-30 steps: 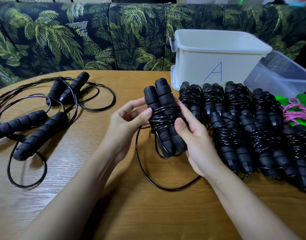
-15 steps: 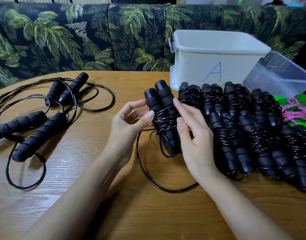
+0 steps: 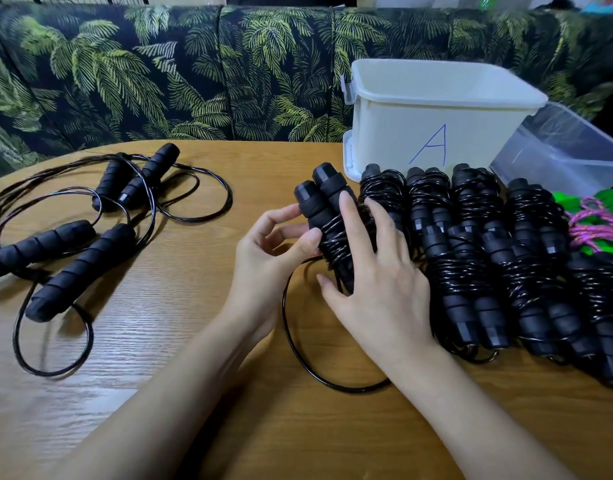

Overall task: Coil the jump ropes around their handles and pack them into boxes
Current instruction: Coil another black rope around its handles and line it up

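Observation:
A black jump rope [image 3: 319, 197] with two foam handles side by side, partly wound with its cord, is held upright above the table's middle. My left hand [image 3: 270, 261] pinches the handles from the left, thumb on the coil. My right hand [image 3: 378, 275] lies over the bundle's right side with straight fingers, hiding its lower half. A loose loop of cord [image 3: 296, 355] trails onto the table below. Several coiled black ropes [image 3: 471, 261] lie in a row to the right. The white box marked A [image 3: 433, 126] stands behind them.
Two uncoiled black ropes [image 3: 76, 265] sprawl over the left of the wooden table [image 3: 194, 358], one pair of handles further back [image 3: 142, 174]. A clear plastic box [image 3: 568, 147] and green-handled pink ropes [image 3: 596, 220] are at far right. A leaf-patterned sofa runs behind.
My right hand has let go its grip round the bundle and slid up over it with fingers straight. The trailing cord loop has shifted slightly. My left hand stays on the handles.

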`<state>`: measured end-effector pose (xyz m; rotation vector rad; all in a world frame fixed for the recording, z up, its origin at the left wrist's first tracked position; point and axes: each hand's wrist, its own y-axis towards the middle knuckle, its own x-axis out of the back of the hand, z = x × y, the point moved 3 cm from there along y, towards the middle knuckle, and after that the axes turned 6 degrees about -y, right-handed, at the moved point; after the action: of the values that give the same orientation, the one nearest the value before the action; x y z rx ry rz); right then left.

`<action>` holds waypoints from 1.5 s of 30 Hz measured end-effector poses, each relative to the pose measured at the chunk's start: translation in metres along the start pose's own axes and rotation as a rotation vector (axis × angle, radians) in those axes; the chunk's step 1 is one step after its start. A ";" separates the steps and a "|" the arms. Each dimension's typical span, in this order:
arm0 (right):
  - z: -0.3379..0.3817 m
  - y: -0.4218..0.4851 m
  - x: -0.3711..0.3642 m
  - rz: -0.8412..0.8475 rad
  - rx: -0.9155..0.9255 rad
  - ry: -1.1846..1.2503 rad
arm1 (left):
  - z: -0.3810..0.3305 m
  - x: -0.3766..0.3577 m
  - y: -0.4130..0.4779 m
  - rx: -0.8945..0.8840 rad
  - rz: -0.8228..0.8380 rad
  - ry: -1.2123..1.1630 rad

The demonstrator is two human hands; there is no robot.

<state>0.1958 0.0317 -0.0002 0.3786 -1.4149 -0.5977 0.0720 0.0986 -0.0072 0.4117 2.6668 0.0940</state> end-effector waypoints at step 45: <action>0.003 -0.003 -0.006 0.150 0.080 0.718 | 0.005 0.012 0.009 0.150 0.137 -0.025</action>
<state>0.1919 0.0327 -0.0063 0.4853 -0.7666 -0.2372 0.0663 0.1104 -0.0151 0.6392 2.6273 -0.0707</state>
